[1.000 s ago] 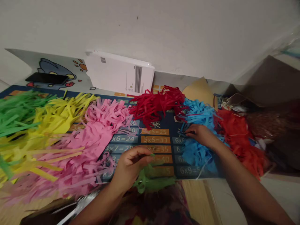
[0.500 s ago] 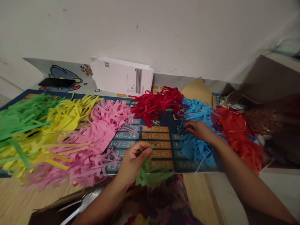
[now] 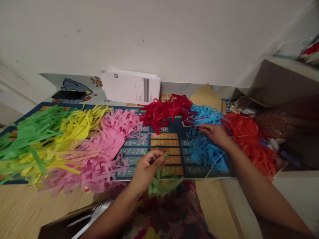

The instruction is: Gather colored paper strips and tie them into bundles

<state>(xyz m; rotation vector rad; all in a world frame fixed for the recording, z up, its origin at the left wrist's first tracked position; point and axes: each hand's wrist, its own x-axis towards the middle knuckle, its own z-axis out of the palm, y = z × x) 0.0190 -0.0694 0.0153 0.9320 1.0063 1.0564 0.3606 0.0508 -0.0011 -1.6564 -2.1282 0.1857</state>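
My left hand is closed in a pinch on a strip of green fringed paper, whose loose ends hang over the table's front edge. A small green tip pokes out past the thumb and finger. My right hand lies over the blue fringed paper, fingers drawn together at its left side. Whatever sits between those fingertips is too small to make out. A thin white string trails across the blue fringe. Just behind my right hand's fingertips is the dark red fringed paper.
Green, yellow and pink fringe piles cover the left side; orange-red fringe lies at right. A white box leans on the wall near a black phone. A grey box stands far right.
My right hand has shifted slightly up and right over the blue fringe. The left hand keeps its pinch on the green paper. The camera view has moved a little.
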